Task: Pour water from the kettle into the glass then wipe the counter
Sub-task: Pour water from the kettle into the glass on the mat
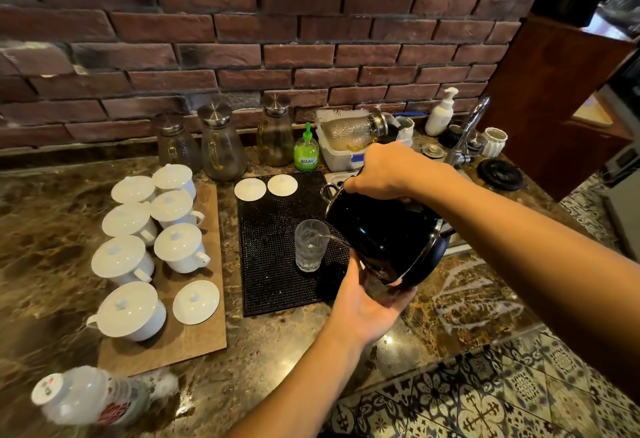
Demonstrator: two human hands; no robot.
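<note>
A black kettle [384, 236] hangs tilted to the left over the black rubber mat [270, 275]. Its thin spout reaches over a clear glass [310, 245] standing upright on the mat, and a stream of water runs into it. The glass holds some water. My right hand [384, 171] grips the kettle's handle from above. My left hand [363, 309] cups the kettle's base from below, to the right of the glass. The kettle's far side is hidden by my hands.
Several white lidded cups [138, 254] sit on a wooden board [180, 344] at the left. Glass jugs [221, 146], a green soap bottle [306, 150], a white tub [337, 157] and a tap [467, 132] line the back. A plastic bottle [86, 399] lies near the marble counter's [52, 229] front edge.
</note>
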